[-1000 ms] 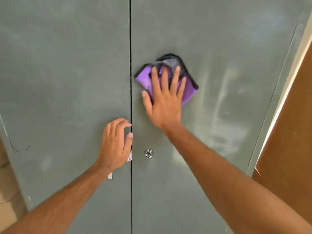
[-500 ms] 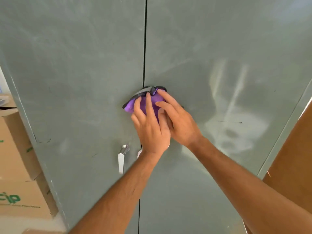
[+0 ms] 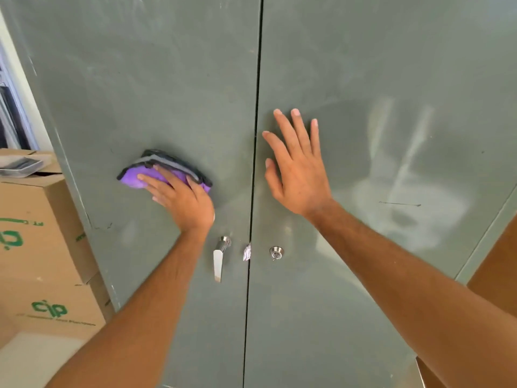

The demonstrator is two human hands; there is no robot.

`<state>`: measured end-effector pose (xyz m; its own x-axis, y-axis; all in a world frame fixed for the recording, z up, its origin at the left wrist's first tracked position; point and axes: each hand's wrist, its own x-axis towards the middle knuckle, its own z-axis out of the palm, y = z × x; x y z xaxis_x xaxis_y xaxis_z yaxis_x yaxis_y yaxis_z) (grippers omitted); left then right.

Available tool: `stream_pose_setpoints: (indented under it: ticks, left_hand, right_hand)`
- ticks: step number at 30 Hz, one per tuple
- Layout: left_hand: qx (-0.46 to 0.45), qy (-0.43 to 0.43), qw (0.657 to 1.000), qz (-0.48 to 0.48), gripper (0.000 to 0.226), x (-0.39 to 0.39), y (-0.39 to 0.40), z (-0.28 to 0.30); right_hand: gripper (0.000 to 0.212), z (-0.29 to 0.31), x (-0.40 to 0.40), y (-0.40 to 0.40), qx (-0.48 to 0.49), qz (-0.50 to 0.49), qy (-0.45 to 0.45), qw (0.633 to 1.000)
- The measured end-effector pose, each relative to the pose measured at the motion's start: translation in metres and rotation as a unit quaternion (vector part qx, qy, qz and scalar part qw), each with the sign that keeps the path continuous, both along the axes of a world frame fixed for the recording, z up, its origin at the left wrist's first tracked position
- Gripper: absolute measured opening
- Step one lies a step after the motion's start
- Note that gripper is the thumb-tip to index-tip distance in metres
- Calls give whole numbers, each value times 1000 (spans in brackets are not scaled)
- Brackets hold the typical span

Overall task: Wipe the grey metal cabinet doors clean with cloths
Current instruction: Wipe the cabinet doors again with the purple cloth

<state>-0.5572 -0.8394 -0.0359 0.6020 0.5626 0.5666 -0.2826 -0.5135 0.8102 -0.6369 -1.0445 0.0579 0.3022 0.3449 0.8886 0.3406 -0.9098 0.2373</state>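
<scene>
On the left cabinet door [image 3: 156, 79], above the lever handle [image 3: 218, 259], left hand [image 3: 181, 198] presses purple cloth [image 3: 165, 172] flat with straight fingers. Right hand [image 3: 299, 169] lies open, fingers spread, empty, against right door [image 3: 391, 65] beside the seam. Step judged: wiping left door. Next move likely needs broad strokes, steady pressure, right hand bracing.
</scene>
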Motion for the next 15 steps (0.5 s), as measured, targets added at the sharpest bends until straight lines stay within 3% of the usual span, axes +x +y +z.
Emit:
stream_pose_setpoints:
  ticks: [2,4,7,10,13,15]
  left_hand:
    - [149,-38,988,-1,68,-5,-22,19]
    - [339,-61,937,-58,69,-20,-37,-21]
    - [450,-37,887,-101,71,-27,9,-84]
    - [417,-23,903,-97,73,-17,46,-66]
    - [254,-9,967,-32,72,4,39,-7]
    - [196,-9,981,-4,73,6,19,28]
  right_hand:
    - [51,2,8,10,19,-21,-2,1000]
    - [52,0,13,17,32,-41,-9,999]
    - [52,-5,16,22,26,-69,-11,997]
    - [52,-3,16,21,28,-70,-6,997]
    - [51,-3,15,22,31,-71,-9,997]
    - [53,-3,16,27,42,-78,-4,996]
